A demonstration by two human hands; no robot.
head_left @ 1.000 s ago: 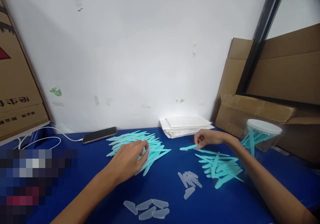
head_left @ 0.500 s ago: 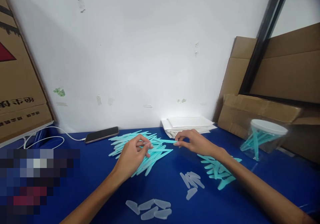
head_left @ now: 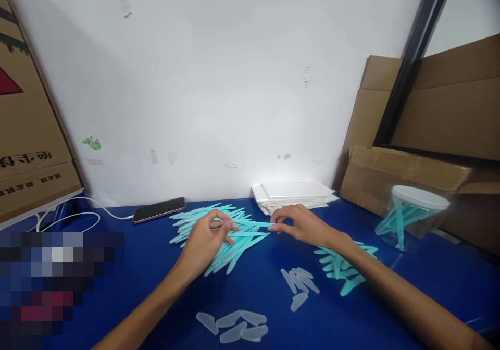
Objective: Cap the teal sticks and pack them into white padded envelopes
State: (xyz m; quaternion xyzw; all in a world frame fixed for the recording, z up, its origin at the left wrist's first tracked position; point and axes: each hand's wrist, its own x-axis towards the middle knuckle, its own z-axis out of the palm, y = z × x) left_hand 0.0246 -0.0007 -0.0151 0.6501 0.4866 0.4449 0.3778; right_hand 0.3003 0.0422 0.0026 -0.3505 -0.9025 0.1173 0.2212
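Observation:
Between the thumb and fingers of my right hand (head_left: 297, 225) is the right end of a slim turquoise eyebrow razor (head_left: 261, 224), which points left toward my other hand. My left hand (head_left: 207, 238) is closed in a pinch at the razor's far end; a small pale piece like a translucent blade cap shows at its fingertips, partly hidden. Under and around my left hand lies a pile of turquoise razors (head_left: 234, 256). A smaller razor group (head_left: 339, 266) lies partly behind my right forearm. Loose translucent caps (head_left: 300, 282) lie in front, with more caps (head_left: 234, 326) nearer me.
A lidded clear tub (head_left: 410, 220) holding turquoise razors stands at the right, before cardboard boxes (head_left: 406, 167). White flat sheets (head_left: 292, 194) are stacked by the wall. A phone (head_left: 159, 210) with a white cable lies on the blue table (head_left: 156, 266) at back left.
My right hand has shifted slightly left, bringing the razor closer to my left hand. My left hand has barely moved and stays pinched.

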